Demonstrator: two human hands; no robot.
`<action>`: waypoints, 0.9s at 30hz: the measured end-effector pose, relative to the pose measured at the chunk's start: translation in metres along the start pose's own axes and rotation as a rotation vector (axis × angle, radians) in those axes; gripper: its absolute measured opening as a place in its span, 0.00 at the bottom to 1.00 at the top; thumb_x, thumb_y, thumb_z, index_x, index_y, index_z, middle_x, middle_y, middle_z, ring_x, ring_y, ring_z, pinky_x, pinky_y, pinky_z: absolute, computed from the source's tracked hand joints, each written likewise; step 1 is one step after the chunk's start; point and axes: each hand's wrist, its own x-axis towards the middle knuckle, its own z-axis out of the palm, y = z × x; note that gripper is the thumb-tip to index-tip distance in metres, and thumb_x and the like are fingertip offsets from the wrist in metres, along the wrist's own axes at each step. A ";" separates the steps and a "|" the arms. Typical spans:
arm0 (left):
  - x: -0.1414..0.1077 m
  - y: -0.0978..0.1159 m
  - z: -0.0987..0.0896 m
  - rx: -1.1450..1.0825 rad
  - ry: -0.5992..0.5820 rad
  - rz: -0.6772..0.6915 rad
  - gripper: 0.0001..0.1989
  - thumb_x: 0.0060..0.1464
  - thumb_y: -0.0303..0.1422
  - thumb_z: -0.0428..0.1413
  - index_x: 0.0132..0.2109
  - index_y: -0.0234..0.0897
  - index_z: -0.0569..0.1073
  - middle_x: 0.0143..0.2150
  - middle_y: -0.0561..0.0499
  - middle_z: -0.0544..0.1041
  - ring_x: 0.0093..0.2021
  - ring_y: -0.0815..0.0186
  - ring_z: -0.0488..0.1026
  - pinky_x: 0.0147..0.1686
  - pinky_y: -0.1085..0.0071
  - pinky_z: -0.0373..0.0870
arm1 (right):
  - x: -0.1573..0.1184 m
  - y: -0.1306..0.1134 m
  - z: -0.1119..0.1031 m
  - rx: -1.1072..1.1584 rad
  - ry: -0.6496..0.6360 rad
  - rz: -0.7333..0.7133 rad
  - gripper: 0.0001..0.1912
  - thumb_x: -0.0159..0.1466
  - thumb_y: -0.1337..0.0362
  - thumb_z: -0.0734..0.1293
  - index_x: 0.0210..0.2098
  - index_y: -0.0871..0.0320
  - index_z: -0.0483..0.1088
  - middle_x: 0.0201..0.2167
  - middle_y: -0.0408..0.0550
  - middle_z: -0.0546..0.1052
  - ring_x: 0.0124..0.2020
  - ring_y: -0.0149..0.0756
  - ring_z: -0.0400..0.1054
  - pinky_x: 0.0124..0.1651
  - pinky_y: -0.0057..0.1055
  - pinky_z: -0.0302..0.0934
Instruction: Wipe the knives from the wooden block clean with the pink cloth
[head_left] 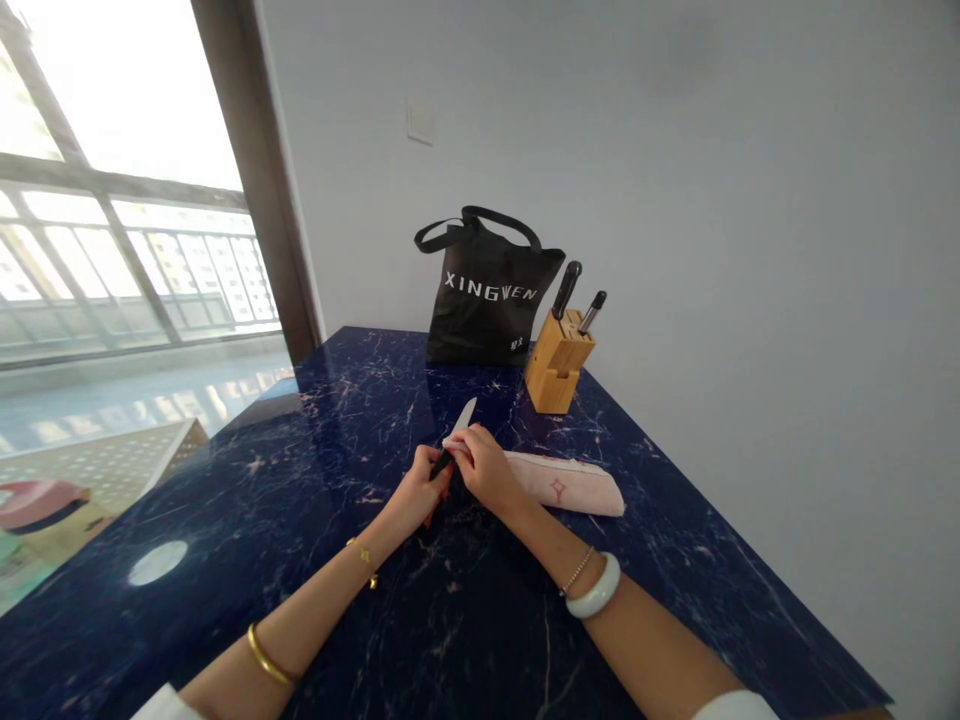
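A knife (466, 412) is held over the table, its pale blade pointing away and slightly right. My left hand (420, 490) is closed around its black handle. My right hand (484, 465) is closed over the knife where blade and handle meet, covering that part. Something pale shows at its fingertips; I cannot tell whether it is cloth or a finger. A rolled pink towel (574, 485) with a red star mark lies just right of my right hand, its left end hidden behind it. Something small and red shows under my left hand, too hidden to name.
A wooden knife block (556, 365) holding black-handled tools stands at the back right. Beside it is a black tote bag (484, 310) against the wall. The dark blue marbled table (352, 400) has a right edge near the wall. A perforated cream-coloured surface (142, 450) stands at left.
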 end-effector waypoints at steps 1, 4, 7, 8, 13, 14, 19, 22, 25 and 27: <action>0.000 -0.001 0.000 0.013 0.003 -0.003 0.09 0.51 0.37 0.46 0.37 0.39 0.54 0.17 0.63 0.62 0.09 0.77 0.54 0.09 0.81 0.50 | 0.000 -0.001 0.000 -0.004 -0.012 -0.006 0.06 0.60 0.70 0.57 0.35 0.58 0.63 0.32 0.47 0.67 0.38 0.34 0.60 0.44 0.30 0.55; 0.001 -0.005 0.000 0.024 0.032 0.001 0.09 0.51 0.37 0.47 0.37 0.39 0.54 0.18 0.62 0.63 0.11 0.77 0.56 0.10 0.82 0.51 | -0.002 -0.001 -0.001 -0.015 -0.032 -0.001 0.05 0.60 0.71 0.57 0.34 0.58 0.63 0.32 0.47 0.67 0.38 0.34 0.60 0.43 0.31 0.55; 0.001 -0.006 0.001 0.031 0.061 0.023 0.09 0.51 0.37 0.47 0.37 0.38 0.55 0.19 0.61 0.64 0.13 0.77 0.58 0.12 0.81 0.52 | -0.003 -0.002 -0.001 -0.019 -0.024 0.006 0.06 0.59 0.72 0.57 0.33 0.58 0.63 0.32 0.47 0.66 0.38 0.34 0.60 0.44 0.31 0.55; 0.001 -0.006 0.001 0.042 0.059 0.026 0.09 0.52 0.37 0.47 0.37 0.38 0.55 0.19 0.61 0.64 0.13 0.77 0.57 0.12 0.81 0.52 | -0.003 -0.002 -0.001 -0.019 -0.019 0.008 0.06 0.59 0.72 0.57 0.33 0.58 0.63 0.32 0.47 0.66 0.38 0.35 0.60 0.44 0.31 0.55; -0.002 -0.002 0.000 0.122 -0.007 0.042 0.08 0.52 0.37 0.46 0.36 0.40 0.56 0.18 0.61 0.63 0.13 0.75 0.58 0.10 0.82 0.51 | 0.001 0.007 -0.001 -0.029 0.042 0.026 0.05 0.60 0.70 0.57 0.34 0.57 0.63 0.32 0.47 0.67 0.38 0.35 0.61 0.44 0.32 0.55; -0.004 -0.001 -0.001 0.135 -0.029 0.047 0.08 0.52 0.38 0.46 0.37 0.40 0.56 0.19 0.61 0.63 0.13 0.75 0.57 0.10 0.82 0.50 | 0.003 0.012 -0.002 -0.032 0.076 0.045 0.05 0.60 0.69 0.57 0.34 0.57 0.63 0.32 0.47 0.67 0.37 0.35 0.61 0.44 0.32 0.55; -0.007 0.002 -0.001 0.174 -0.100 0.066 0.10 0.51 0.40 0.47 0.37 0.40 0.59 0.19 0.60 0.65 0.12 0.75 0.58 0.10 0.82 0.51 | 0.009 0.045 -0.012 -0.017 0.299 0.202 0.06 0.60 0.64 0.56 0.32 0.58 0.63 0.30 0.48 0.68 0.35 0.35 0.63 0.40 0.32 0.57; -0.005 0.003 0.000 0.128 -0.102 0.043 0.13 0.50 0.43 0.47 0.38 0.39 0.60 0.19 0.60 0.65 0.11 0.76 0.56 0.08 0.81 0.49 | 0.008 0.059 -0.016 0.051 0.404 0.322 0.09 0.60 0.60 0.56 0.33 0.58 0.63 0.27 0.45 0.68 0.29 0.34 0.63 0.34 0.30 0.58; -0.002 0.006 0.000 -0.024 -0.103 0.000 0.19 0.52 0.47 0.42 0.40 0.36 0.63 0.19 0.59 0.64 0.10 0.77 0.52 0.08 0.81 0.47 | 0.005 0.063 -0.018 0.119 0.481 0.409 0.12 0.60 0.58 0.55 0.36 0.59 0.63 0.25 0.44 0.68 0.25 0.32 0.63 0.29 0.29 0.58; -0.001 0.008 -0.001 -0.112 -0.092 -0.002 0.22 0.53 0.47 0.39 0.38 0.34 0.65 0.19 0.58 0.63 0.11 0.78 0.53 0.09 0.81 0.48 | 0.005 0.059 -0.019 0.136 0.513 0.416 0.12 0.60 0.58 0.55 0.37 0.59 0.62 0.25 0.44 0.68 0.25 0.33 0.63 0.29 0.29 0.57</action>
